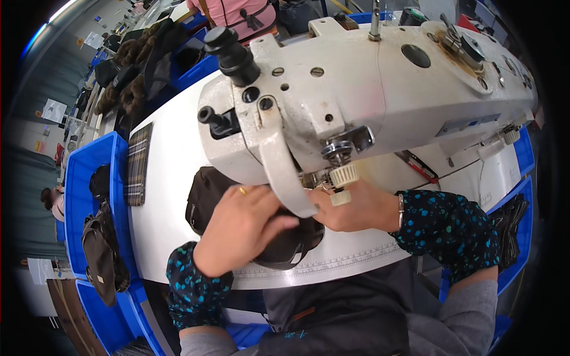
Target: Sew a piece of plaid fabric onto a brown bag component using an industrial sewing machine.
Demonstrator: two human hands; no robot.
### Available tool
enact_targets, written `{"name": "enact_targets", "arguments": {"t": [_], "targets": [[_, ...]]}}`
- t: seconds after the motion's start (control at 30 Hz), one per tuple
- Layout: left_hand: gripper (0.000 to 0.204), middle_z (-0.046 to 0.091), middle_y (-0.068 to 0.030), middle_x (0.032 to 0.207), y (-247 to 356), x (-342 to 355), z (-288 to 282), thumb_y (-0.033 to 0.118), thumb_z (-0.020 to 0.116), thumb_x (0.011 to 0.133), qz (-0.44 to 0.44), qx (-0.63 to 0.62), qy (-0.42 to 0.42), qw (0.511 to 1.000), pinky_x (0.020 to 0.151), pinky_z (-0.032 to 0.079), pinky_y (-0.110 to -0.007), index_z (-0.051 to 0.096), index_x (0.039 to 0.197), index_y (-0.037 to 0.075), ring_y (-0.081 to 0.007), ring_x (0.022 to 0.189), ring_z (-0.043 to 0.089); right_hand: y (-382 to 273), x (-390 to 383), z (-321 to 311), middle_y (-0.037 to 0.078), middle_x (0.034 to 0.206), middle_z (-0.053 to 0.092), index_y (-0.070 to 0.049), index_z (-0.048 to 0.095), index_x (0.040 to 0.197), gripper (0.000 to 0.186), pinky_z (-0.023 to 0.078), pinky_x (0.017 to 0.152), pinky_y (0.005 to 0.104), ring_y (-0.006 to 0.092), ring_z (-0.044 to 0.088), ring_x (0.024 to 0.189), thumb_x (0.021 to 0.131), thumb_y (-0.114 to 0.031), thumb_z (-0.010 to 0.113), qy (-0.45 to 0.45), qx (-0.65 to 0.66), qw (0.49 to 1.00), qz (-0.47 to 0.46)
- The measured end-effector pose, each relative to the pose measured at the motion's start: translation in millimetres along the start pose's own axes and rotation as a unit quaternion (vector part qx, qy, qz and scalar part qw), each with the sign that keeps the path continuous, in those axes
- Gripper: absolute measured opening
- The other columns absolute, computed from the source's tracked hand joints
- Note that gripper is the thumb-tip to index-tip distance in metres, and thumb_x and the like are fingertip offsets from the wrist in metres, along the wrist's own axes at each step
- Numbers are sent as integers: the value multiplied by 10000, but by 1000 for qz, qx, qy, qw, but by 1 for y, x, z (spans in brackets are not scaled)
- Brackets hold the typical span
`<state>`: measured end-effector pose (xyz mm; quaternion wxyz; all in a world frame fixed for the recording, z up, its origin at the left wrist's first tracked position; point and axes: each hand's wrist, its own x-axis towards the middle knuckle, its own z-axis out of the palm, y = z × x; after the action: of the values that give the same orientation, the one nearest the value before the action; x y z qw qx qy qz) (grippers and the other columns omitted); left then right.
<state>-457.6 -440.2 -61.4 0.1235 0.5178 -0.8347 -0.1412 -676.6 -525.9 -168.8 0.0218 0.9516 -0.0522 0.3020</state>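
A dark brown, cap-like fabric piece (205, 193) lies on the white sewing table, beneath the head of a sewing machine (356, 83). Across its top rests my left hand (240, 225), fingers stretched toward the machine and thumb held apart; a ring is on one finger. My right hand (359, 207) is closed beside the needle area, its fingers curled together. The curved white lever (285, 166) and the cream tension knob (344, 175) hide its fingertips and whatever they hold. The needle and presser foot cannot be made out.
At left stands a blue bin (77, 178) with dark caps; a plaid cloth (138, 166) lies along the table edge. A red-and-black tool (418, 167) rests behind my right hand. Another blue bin (525, 237) sits right. A ruler strip (350, 259) follows the front edge.
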Motion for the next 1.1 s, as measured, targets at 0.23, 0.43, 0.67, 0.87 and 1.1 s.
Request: {"name": "enact_targets", "arguments": {"t": [0.23, 0.43, 0.67, 0.87, 1.1], "targets": [[376, 704, -163, 1035, -44, 16, 32, 275, 769, 920, -45, -144, -62, 987, 818, 542, -378, 649, 1161, 13, -322, 956, 690, 3, 1, -6, -3, 641, 553, -18, 720, 1015, 333, 463, 539, 305, 155, 546, 540, 731, -176, 649, 23, 1, 1000, -18], [415, 714, -54, 1039, -50, 18, 39, 354, 771, 931, -150, -392, -70, 905, 854, 534, -328, 667, 1174, 34, -170, 929, 664, 5, 0, -3, -26, 683, 489, -78, 724, 994, 293, 428, 529, 294, 141, 469, 600, 720, -160, 658, 92, 20, 996, 2], [383, 729, -82, 980, -51, 17, 47, 342, 785, 917, -225, -355, -46, 906, 826, 533, -331, 698, 1112, 24, -181, 905, 663, 2, 3, -10, -30, 694, 453, -109, 641, 820, 125, 404, 512, 276, 136, 468, 606, 707, -159, 653, 114, -23, 993, -19], [349, 741, -130, 959, -56, 15, 60, 350, 741, 945, -136, -321, 72, 934, 794, 545, -364, 724, 1060, 20, -248, 883, 695, -14, 5, -17, -30, 737, 503, -125, 583, 750, 92, 376, 494, 248, 101, 473, 529, 699, -174, 643, 74, -38, 996, -44], [273, 746, -141, 962, -78, 13, 78, 275, 720, 953, -67, -31, 124, 989, 786, 555, -386, 736, 1063, 26, -280, 881, 708, -22, 2, -16, 49, 701, 552, -51, 650, 767, 129, 434, 469, 276, 131, 560, 524, 713, -167, 642, 9, -46, 999, 19]]}}
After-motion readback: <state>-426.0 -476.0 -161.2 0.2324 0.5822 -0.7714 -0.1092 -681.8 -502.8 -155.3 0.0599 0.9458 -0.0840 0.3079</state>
